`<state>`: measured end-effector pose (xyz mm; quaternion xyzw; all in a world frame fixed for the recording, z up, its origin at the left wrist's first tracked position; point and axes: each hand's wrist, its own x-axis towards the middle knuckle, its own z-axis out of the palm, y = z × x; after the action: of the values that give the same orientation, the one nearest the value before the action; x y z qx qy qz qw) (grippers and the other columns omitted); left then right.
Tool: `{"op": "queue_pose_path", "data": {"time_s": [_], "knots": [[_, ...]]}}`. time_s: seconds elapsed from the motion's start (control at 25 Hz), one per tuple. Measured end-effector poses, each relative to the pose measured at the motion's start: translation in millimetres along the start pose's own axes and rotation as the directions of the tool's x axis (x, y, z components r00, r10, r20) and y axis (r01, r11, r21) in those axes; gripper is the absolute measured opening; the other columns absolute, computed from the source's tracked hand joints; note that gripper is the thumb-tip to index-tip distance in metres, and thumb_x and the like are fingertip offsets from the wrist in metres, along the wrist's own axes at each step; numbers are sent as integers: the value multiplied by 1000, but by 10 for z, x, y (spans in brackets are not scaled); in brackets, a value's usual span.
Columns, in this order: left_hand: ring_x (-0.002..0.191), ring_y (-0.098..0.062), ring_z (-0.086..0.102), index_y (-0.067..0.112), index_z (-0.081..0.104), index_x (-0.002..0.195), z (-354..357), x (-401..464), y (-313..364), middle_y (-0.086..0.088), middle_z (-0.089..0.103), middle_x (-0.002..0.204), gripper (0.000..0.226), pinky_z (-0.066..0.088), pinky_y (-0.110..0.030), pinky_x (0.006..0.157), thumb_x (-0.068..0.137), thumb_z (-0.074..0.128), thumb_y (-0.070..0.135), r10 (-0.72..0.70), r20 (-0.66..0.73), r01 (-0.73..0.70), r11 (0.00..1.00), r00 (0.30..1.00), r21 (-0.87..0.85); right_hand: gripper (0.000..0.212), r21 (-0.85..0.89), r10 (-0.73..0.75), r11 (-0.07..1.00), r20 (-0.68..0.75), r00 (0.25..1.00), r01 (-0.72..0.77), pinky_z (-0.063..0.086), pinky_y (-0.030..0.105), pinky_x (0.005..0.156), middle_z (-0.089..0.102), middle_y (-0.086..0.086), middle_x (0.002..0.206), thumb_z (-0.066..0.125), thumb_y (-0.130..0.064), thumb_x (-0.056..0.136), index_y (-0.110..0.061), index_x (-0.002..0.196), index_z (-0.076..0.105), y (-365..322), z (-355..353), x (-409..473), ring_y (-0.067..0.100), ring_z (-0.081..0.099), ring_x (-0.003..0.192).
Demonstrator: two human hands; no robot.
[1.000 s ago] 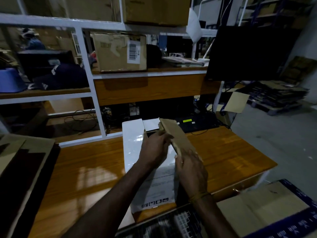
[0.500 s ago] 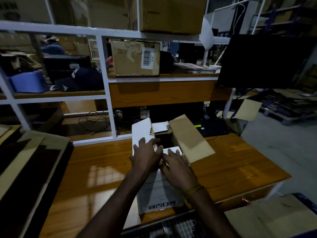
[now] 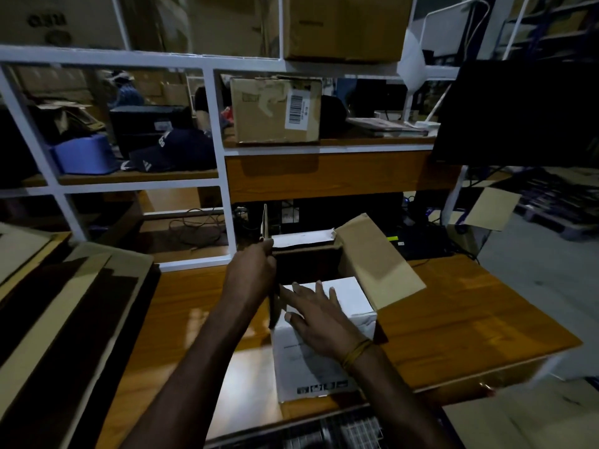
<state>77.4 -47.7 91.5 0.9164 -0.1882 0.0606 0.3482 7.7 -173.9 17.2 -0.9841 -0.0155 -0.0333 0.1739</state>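
A white cardboard box (image 3: 308,367) stands open on the wooden table (image 3: 453,319), right in front of me. My left hand (image 3: 251,270) grips the box's left flap (image 3: 265,222), which stands upright and shows edge-on. My right hand (image 3: 319,314) lies with straight, spread fingers on the near white flap (image 3: 351,294), pressing it down over the opening. The right flap (image 3: 376,264), brown on its inner face, leans outward to the right. The far flap (image 3: 304,238) tilts back. The inside of the box is dark.
A dark monitor (image 3: 518,111) hangs at the right. A white shelf frame (image 3: 223,189) behind the table carries a labelled carton (image 3: 275,108), a blue tub (image 3: 84,153) and a cap (image 3: 175,150). Flat cardboard sheets (image 3: 48,303) lie at the left, a keyboard (image 3: 340,432) at the bottom edge.
My left hand left the near flap and raised the left flap from lying outward to upright. My right hand stays pressing the near flap. The right flap has dropped outward.
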Motion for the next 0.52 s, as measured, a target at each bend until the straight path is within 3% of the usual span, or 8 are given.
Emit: {"op": "queue_pose_path", "data": {"time_s": [0.08,0.16,0.28,0.36,0.44,0.52], "knots": [[85,-21,60,11,60,129,-73,-32,-92,-14,67,116,35,51,-33,72,97,46,5,-22,-5,22,1000,1000,-11,60,-15,-32,999,18,999,32,0,56,119,16,6,163,34,-21,105,-48,152,8,-36,-7,38,41,2,149],[83,-19,61,14,58,131,-114,-48,-210,-12,68,114,35,55,-37,74,98,48,7,-51,-17,52,999,999,16,63,-42,-56,997,36,998,57,2,58,118,16,7,163,32,-18,105,-54,150,5,-70,-11,66,42,3,149],[80,-19,68,16,62,122,-166,1,-426,-9,70,100,28,59,-42,75,97,51,9,-119,40,115,990,992,79,57,-94,-63,993,71,996,69,2,63,115,16,8,163,31,-34,106,-62,144,0,-103,7,99,45,4,148],[80,-21,68,15,63,115,-179,34,-552,-10,65,106,24,60,-42,73,94,57,6,-145,101,134,985,984,106,50,-109,-48,992,86,995,58,1,63,115,15,7,163,28,-45,104,-63,145,5,-100,43,121,45,4,148],[100,-28,63,15,63,116,-132,54,-652,-12,54,126,29,58,-45,83,88,65,8,-136,159,102,974,978,203,46,-110,-37,993,76,996,46,1,62,115,16,5,163,27,-53,102,-60,146,13,-96,76,130,42,4,148],[131,-36,41,20,62,117,-46,50,-703,-13,40,143,32,42,-55,105,86,69,18,-126,190,37,909,974,415,45,-59,-25,998,58,998,28,2,58,117,18,2,163,32,-53,102,-56,146,22,-86,84,131,38,6,149]]}}
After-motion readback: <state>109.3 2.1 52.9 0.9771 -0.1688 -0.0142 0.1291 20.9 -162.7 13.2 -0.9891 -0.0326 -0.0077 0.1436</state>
